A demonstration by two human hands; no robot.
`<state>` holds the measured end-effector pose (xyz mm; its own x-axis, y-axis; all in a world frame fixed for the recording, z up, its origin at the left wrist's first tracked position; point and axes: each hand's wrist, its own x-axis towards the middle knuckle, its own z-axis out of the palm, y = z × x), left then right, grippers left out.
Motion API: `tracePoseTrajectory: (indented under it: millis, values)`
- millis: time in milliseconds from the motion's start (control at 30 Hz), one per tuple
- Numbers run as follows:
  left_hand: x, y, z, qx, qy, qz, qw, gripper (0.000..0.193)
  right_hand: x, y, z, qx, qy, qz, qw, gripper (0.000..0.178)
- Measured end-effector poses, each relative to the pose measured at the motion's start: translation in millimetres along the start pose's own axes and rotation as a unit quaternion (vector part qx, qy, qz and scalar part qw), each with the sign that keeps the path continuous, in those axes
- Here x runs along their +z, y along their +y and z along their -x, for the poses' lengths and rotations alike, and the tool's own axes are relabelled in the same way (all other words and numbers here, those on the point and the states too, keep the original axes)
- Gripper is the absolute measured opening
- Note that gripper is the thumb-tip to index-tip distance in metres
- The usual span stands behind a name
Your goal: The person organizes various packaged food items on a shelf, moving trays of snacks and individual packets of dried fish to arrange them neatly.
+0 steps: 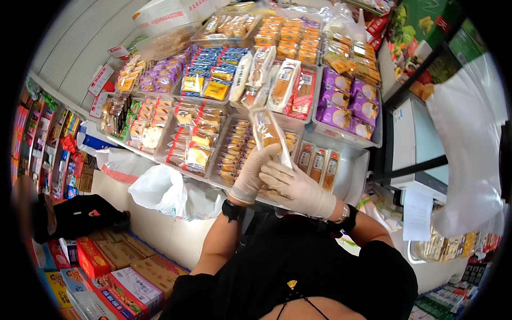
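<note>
Both my hands wear pale gloves. A long wrapped bread roll [269,132] in a clear and white packet is tilted upright between them. My left hand [253,173] closes round its lower left side. My right hand [298,188] lies across its lower end, fingers together and pressed on the packet. Just behind the roll is a bin of long white and red packets [286,85]. Small purple-wrapped snacks [234,148] fill the bin left of my hands. To the right, several slim packets [318,166] stand in a partly filled bin [353,169].
More bins hold blue and yellow packets [205,72], purple packets [341,104] and orange packets [288,40]. White plastic bags [160,191] hang at the display's front left. Cartons [120,253] are stacked at lower left, near a person in black [82,216]. Clear plastic sheeting [466,144] hangs at right.
</note>
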<state>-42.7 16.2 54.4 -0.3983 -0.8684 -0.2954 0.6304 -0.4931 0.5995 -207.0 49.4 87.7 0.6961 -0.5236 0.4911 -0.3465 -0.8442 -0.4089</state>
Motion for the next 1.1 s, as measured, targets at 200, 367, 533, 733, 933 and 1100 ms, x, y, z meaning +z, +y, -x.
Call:
tracePoseTrajectory:
  millis: [200,367,533,733,933,1100]
  values:
    - [37.5,-16.6,21.6,-0.058,-0.164,-0.181,0.968,0.057,-73.6,41.0,36.0,0.361,0.360,-0.295,0.808,0.047]
    - [59.7,-25.9,25.5,-0.088,-0.239,-0.333,0.908,0.070,-95.6,74.1,48.6,0.327,0.346,-0.563,0.676,0.031]
    - [66.4,-31.3,41.0,0.073,-0.120,-0.290,0.947,0.087,-111.3,66.2,57.5,0.409,0.351,-0.458,0.707,0.023]
    - [62.2,-29.5,59.8,0.205,0.012,-0.388,0.898,0.047,-106.4,83.8,79.3,0.354,0.440,-0.395,0.725,0.018]
    - [66.7,-26.9,66.7,0.286,0.040,-0.442,0.849,0.030,-103.7,80.6,74.6,0.284,0.542,-0.418,0.671,0.018]
    - [65.6,-20.2,66.9,0.238,0.046,-0.395,0.886,0.029,-106.0,80.2,75.7,0.304,0.531,-0.403,0.681,0.018]
